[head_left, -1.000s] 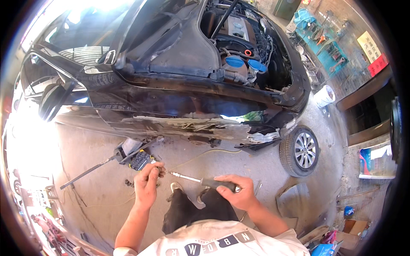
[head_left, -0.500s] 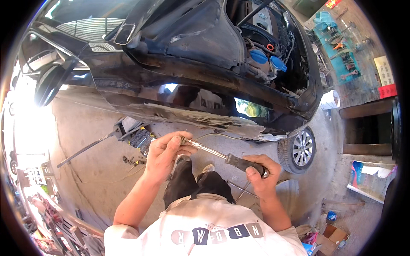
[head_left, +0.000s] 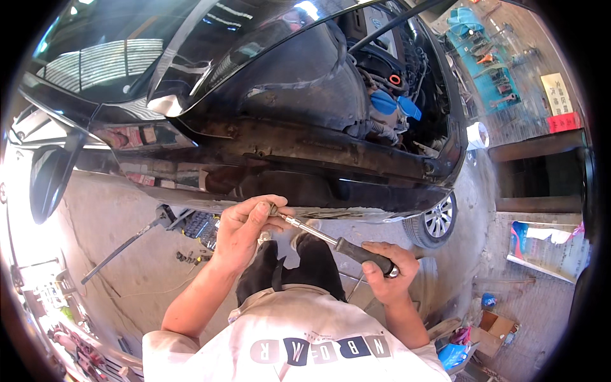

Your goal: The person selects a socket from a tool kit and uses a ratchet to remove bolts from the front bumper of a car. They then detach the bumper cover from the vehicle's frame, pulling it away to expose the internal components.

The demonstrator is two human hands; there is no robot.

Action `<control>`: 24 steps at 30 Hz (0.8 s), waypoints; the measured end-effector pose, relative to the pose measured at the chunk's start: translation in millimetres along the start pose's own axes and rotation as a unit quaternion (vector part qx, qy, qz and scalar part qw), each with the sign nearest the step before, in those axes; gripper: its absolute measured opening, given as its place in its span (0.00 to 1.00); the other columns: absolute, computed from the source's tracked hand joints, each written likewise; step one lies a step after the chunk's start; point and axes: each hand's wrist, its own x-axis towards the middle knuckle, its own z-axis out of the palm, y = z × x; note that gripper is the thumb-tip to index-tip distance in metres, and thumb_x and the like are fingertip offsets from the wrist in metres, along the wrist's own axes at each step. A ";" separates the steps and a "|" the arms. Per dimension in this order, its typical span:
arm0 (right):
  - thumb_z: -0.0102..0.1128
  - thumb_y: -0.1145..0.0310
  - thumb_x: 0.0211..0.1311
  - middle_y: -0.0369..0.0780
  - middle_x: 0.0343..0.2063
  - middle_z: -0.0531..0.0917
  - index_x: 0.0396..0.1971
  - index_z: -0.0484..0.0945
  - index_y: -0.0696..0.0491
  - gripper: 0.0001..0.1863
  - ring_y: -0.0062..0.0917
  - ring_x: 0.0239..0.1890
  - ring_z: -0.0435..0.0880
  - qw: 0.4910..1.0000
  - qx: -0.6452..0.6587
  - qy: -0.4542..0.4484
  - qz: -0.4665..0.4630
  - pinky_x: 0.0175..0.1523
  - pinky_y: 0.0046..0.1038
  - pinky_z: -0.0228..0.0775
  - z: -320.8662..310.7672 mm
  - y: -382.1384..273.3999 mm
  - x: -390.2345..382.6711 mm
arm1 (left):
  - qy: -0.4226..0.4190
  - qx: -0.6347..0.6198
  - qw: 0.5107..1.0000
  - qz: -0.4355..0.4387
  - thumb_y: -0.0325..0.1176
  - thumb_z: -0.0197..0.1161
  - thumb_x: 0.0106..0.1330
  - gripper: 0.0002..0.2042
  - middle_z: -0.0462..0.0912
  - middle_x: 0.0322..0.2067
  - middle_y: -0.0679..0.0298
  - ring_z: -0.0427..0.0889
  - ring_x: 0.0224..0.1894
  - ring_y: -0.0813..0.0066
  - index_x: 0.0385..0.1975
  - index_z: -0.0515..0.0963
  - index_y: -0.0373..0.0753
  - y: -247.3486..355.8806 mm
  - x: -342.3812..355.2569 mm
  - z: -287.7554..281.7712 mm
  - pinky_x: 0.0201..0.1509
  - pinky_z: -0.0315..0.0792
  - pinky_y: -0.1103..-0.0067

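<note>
My right hand [head_left: 389,270] is wrapped round the black handle of a socket driver [head_left: 366,254]. Its shiny shaft slants up and left toward my left hand [head_left: 238,232]. There, thumb and fingers pinch a small brownish metal fastener [head_left: 273,209] at the driver's tip; its exact kind is too small to make out. Both hands are in front of my body, close to the black car fender [head_left: 280,181]. Beyond it is the engine bay [head_left: 407,83] under the raised hood, with blue caps [head_left: 384,102] showing.
A loose wheel [head_left: 439,219] stands by the car's front corner. On the floor to the left are a long-handled jack [head_left: 121,254] and an open tool case [head_left: 200,228]. Cardboard boxes [head_left: 493,331] lie at lower right, and tools rest on a blue-green mat [head_left: 487,70] at upper right.
The view has shifted, with my body and hands now nearer the car's side. Both hands keep their hold on the driver and the small fastener, in nearly the same pose.
</note>
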 end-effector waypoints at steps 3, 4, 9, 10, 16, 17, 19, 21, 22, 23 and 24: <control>0.68 0.68 0.56 0.42 0.30 0.86 0.38 0.84 0.63 0.14 0.21 0.26 0.82 0.994 0.040 0.012 0.102 0.30 0.22 0.72 -0.3 8.5 5.9 | 0.009 -0.006 1.000 0.000 0.37 0.52 0.76 0.17 0.84 0.43 0.49 0.86 0.40 0.67 0.51 0.75 0.27 3.3 11.3 4.5 0.45 0.79 0.76; 0.67 0.68 0.57 0.41 0.30 0.86 0.38 0.84 0.63 0.14 0.20 0.26 0.82 0.986 0.061 0.018 0.152 0.30 0.22 0.71 -0.5 12.3 7.4 | 0.009 -0.001 1.000 0.003 0.37 0.52 0.76 0.17 0.84 0.43 0.49 0.86 0.40 0.67 0.52 0.75 0.27 3.1 13.7 5.6 0.45 0.79 0.76; 0.69 0.68 0.56 0.40 0.30 0.86 0.37 0.84 0.63 0.14 0.21 0.26 0.82 0.961 0.141 -0.006 0.237 0.31 0.22 0.73 -2.5 28.2 21.3 | 0.042 0.041 0.998 0.015 0.37 0.51 0.77 0.18 0.84 0.45 0.49 0.87 0.40 0.66 0.54 0.74 0.27 -1.5 16.3 6.3 0.45 0.80 0.77; 0.70 0.69 0.55 0.41 0.30 0.87 0.37 0.84 0.63 0.14 0.22 0.25 0.82 0.974 0.100 -0.021 0.201 0.32 0.22 0.73 -3.1 30.1 24.4 | 0.050 0.030 0.998 0.014 0.38 0.51 0.77 0.18 0.84 0.45 0.49 0.87 0.41 0.66 0.54 0.74 0.27 -1.2 17.4 6.4 0.45 0.79 0.77; 0.72 0.73 0.49 0.44 0.32 0.88 0.36 0.84 0.61 0.13 0.27 0.25 0.84 0.994 -0.013 -0.092 -0.064 0.34 0.23 0.76 -2.9 28.8 68.8 | 0.090 -0.022 0.995 0.023 0.39 0.51 0.77 0.20 0.84 0.46 0.49 0.87 0.43 0.65 0.55 0.73 0.25 -3.9 19.2 0.7 0.45 0.79 0.79; 0.72 0.73 0.50 0.44 0.32 0.87 0.36 0.84 0.61 0.13 0.25 0.26 0.84 0.992 -0.022 -0.104 -0.067 0.34 0.23 0.76 -2.9 26.7 74.1 | 0.090 -0.017 0.995 0.028 0.39 0.51 0.77 0.20 0.84 0.46 0.49 0.87 0.43 0.65 0.54 0.74 0.26 -2.0 20.1 0.1 0.45 0.79 0.79; 0.72 0.73 0.50 0.42 0.33 0.87 0.37 0.84 0.61 0.13 0.21 0.28 0.83 0.992 0.039 -0.102 0.070 0.36 0.21 0.75 -3.3 23.0 81.1 | 0.088 -0.021 0.995 0.030 0.38 0.52 0.76 0.18 0.84 0.46 0.49 0.87 0.44 0.65 0.53 0.75 0.27 1.4 21.4 -1.4 0.45 0.79 0.80; 0.72 0.73 0.51 0.41 0.33 0.87 0.37 0.84 0.61 0.13 0.19 0.31 0.83 0.984 0.068 -0.106 0.130 0.38 0.20 0.74 -4.8 19.7 89.2 | 0.084 -0.037 0.995 0.027 0.36 0.52 0.76 0.16 0.83 0.47 0.49 0.86 0.46 0.65 0.51 0.75 0.28 7.1 23.5 -2.2 0.45 0.79 0.80; 0.72 0.73 0.51 0.41 0.33 0.86 0.37 0.84 0.61 0.13 0.18 0.32 0.83 0.984 0.066 -0.112 0.122 0.39 0.20 0.73 -5.9 18.7 95.5 | 0.084 -0.028 0.996 0.022 0.35 0.54 0.75 0.15 0.83 0.47 0.50 0.86 0.45 0.67 0.49 0.76 0.29 11.8 26.2 -3.2 0.45 0.79 0.80; 0.72 0.73 0.51 0.40 0.34 0.86 0.38 0.84 0.61 0.13 0.17 0.33 0.82 0.984 0.065 -0.119 0.113 0.39 0.20 0.73 -6.1 17.2 102.8 | 0.083 -0.018 0.996 0.018 0.34 0.55 0.75 0.13 0.83 0.47 0.52 0.86 0.44 0.69 0.47 0.77 0.30 18.5 30.5 -5.5 0.44 0.79 0.80; 0.72 0.72 0.50 0.42 0.32 0.86 0.38 0.84 0.61 0.14 0.19 0.31 0.83 0.990 0.023 -0.122 0.062 0.38 0.20 0.73 -5.9 14.3 111.8 | 0.083 -0.008 0.996 0.014 0.32 0.56 0.74 0.11 0.83 0.48 0.53 0.86 0.43 0.71 0.46 0.78 0.30 25.6 35.0 -7.7 0.44 0.79 0.79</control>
